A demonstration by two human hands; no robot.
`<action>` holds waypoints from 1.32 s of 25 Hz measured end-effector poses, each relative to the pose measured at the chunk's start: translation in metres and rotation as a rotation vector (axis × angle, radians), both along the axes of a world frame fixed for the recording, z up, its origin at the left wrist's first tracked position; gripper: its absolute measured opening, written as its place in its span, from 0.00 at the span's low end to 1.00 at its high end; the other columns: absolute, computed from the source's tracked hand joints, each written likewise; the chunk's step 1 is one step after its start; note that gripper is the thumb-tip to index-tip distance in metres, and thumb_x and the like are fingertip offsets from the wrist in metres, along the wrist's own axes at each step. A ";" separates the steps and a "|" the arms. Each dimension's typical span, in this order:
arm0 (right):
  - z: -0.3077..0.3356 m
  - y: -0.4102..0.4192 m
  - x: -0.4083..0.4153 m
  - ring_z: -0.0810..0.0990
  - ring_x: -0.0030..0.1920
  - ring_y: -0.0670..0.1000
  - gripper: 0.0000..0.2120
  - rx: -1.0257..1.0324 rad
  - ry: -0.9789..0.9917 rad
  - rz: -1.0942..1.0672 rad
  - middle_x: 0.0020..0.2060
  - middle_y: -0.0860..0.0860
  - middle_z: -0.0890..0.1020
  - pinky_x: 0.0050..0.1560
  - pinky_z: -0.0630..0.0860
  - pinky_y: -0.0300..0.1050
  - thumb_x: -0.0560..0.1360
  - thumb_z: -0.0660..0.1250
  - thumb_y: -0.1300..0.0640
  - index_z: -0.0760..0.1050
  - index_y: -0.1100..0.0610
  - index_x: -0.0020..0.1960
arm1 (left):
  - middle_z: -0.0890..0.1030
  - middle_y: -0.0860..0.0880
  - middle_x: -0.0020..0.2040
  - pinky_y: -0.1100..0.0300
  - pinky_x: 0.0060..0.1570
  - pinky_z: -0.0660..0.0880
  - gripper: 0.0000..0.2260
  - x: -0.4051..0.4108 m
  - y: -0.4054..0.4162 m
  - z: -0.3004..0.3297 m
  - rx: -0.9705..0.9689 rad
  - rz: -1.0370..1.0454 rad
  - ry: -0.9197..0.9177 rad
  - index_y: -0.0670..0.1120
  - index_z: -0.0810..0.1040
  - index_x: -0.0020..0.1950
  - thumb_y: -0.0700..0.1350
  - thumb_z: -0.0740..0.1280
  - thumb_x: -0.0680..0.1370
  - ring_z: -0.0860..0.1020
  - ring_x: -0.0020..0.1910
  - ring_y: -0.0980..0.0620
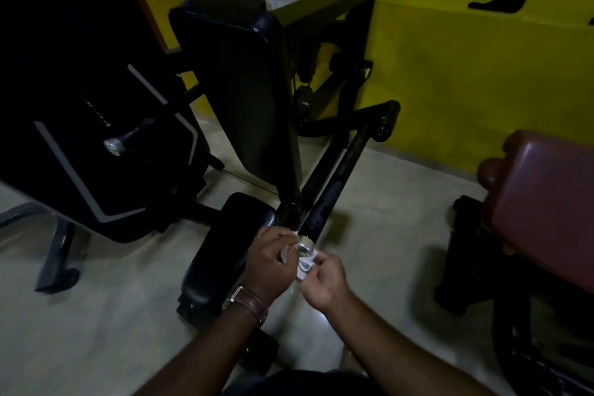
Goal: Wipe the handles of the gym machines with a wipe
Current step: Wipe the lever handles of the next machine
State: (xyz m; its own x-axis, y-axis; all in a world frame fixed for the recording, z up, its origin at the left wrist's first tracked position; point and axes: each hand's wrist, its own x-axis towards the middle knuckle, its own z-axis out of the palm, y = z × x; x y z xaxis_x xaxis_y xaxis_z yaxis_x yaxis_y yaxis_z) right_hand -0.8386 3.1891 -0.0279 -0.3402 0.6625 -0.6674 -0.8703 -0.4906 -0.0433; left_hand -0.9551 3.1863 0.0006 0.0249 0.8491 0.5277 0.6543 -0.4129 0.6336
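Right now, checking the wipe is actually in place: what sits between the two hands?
In the head view, the white wipe and the handle's silver end cap lie between the left hand and right hand.

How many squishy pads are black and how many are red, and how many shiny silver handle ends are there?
Black padded cushions: 2, the tall back pad and the low seat pad.
Dark red padded cushions: 1.
Shiny silver handle end caps: 2, one by the white wipe held in both hands, one on the left.
Total: 5.
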 end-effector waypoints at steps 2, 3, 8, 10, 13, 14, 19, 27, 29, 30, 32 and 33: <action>0.005 -0.006 -0.008 0.82 0.44 0.61 0.27 0.031 0.008 -0.068 0.45 0.64 0.80 0.48 0.81 0.52 0.54 0.78 0.73 0.75 0.71 0.52 | 0.82 0.50 0.43 0.65 0.50 0.73 0.06 -0.007 0.005 -0.003 0.022 -0.052 0.007 0.42 0.84 0.41 0.36 0.68 0.71 0.77 0.45 0.54; 0.010 -0.011 -0.009 0.82 0.43 0.61 0.27 0.066 -0.033 -0.080 0.45 0.64 0.81 0.45 0.82 0.52 0.53 0.79 0.74 0.76 0.72 0.51 | 0.82 0.50 0.43 0.64 0.49 0.73 0.05 -0.010 0.007 -0.005 0.025 -0.072 0.001 0.42 0.84 0.42 0.35 0.69 0.70 0.76 0.45 0.55; 0.033 -0.032 -0.012 0.79 0.32 0.51 0.09 0.213 -1.223 -0.055 0.34 0.55 0.83 0.33 0.74 0.39 0.79 0.64 0.62 0.82 0.64 0.47 | 0.82 0.53 0.42 0.67 0.47 0.75 0.05 -0.017 0.012 -0.010 -0.155 -0.149 -0.219 0.44 0.84 0.42 0.36 0.72 0.71 0.80 0.43 0.58; 0.036 -0.036 -0.025 0.78 0.30 0.48 0.07 0.431 -1.831 0.052 0.32 0.52 0.82 0.32 0.70 0.37 0.79 0.64 0.59 0.80 0.60 0.47 | 0.82 0.50 0.40 0.67 0.43 0.76 0.06 -0.013 0.013 -0.007 -0.418 -0.114 -0.475 0.44 0.83 0.41 0.33 0.72 0.71 0.81 0.41 0.55; 0.025 -0.044 -0.031 0.82 0.41 0.52 0.13 0.608 -2.184 0.259 0.43 0.51 0.83 0.37 0.73 0.38 0.76 0.62 0.64 0.73 0.55 0.60 | 0.84 0.43 0.39 0.52 0.46 0.81 0.08 -0.008 0.023 -0.006 -0.785 -0.052 -0.803 0.43 0.83 0.39 0.31 0.69 0.72 0.83 0.42 0.44; 0.020 -0.048 -0.032 0.83 0.51 0.53 0.21 0.698 -2.258 0.286 0.53 0.52 0.83 0.45 0.77 0.38 0.73 0.62 0.68 0.73 0.56 0.65 | 0.84 0.41 0.39 0.49 0.47 0.81 0.07 -0.010 0.028 -0.008 -0.865 -0.058 -0.840 0.42 0.83 0.39 0.32 0.69 0.72 0.83 0.42 0.43; 0.034 -0.009 -0.023 0.74 0.67 0.52 0.23 1.116 -2.262 0.556 0.59 0.52 0.80 0.70 0.68 0.56 0.67 0.59 0.71 0.79 0.55 0.56 | 0.84 0.35 0.44 0.52 0.47 0.80 0.08 -0.020 0.037 -0.006 -1.094 -0.112 -0.970 0.36 0.83 0.44 0.31 0.64 0.73 0.83 0.45 0.41; 0.023 -0.019 -0.003 0.73 0.68 0.46 0.19 1.058 -2.243 0.168 0.61 0.47 0.80 0.67 0.69 0.40 0.73 0.60 0.65 0.80 0.55 0.60 | 0.84 0.36 0.44 0.52 0.49 0.78 0.10 -0.021 0.046 0.013 -1.075 -0.245 -0.949 0.37 0.82 0.49 0.27 0.68 0.71 0.82 0.44 0.43; 0.028 -0.011 0.005 0.77 0.62 0.49 0.15 1.044 -2.249 0.069 0.55 0.42 0.83 0.60 0.74 0.43 0.71 0.63 0.62 0.83 0.52 0.53 | 0.85 0.37 0.45 0.55 0.48 0.79 0.11 -0.024 0.047 0.017 -1.078 -0.295 -0.912 0.37 0.82 0.49 0.27 0.69 0.70 0.82 0.44 0.44; 0.034 0.000 0.013 0.79 0.55 0.49 0.13 1.052 -2.255 0.052 0.51 0.40 0.83 0.53 0.76 0.43 0.69 0.65 0.59 0.84 0.50 0.49 | 0.85 0.38 0.45 0.56 0.47 0.79 0.13 -0.023 0.049 0.019 -1.077 -0.316 -0.882 0.38 0.82 0.50 0.27 0.69 0.68 0.83 0.45 0.45; 0.040 0.022 0.022 0.78 0.43 0.49 0.10 1.054 -2.284 0.071 0.46 0.41 0.84 0.43 0.74 0.42 0.67 0.67 0.57 0.84 0.49 0.45 | 0.85 0.42 0.44 0.61 0.44 0.79 0.16 -0.021 0.052 0.020 -1.060 -0.317 -0.801 0.39 0.82 0.51 0.27 0.71 0.66 0.83 0.44 0.50; 0.039 0.027 0.022 0.78 0.41 0.50 0.09 1.002 -2.250 0.088 0.45 0.43 0.84 0.41 0.74 0.42 0.67 0.67 0.58 0.84 0.51 0.44 | 0.85 0.45 0.43 0.64 0.41 0.78 0.16 -0.018 0.053 0.021 -1.047 -0.300 -0.758 0.40 0.82 0.51 0.27 0.72 0.66 0.83 0.41 0.54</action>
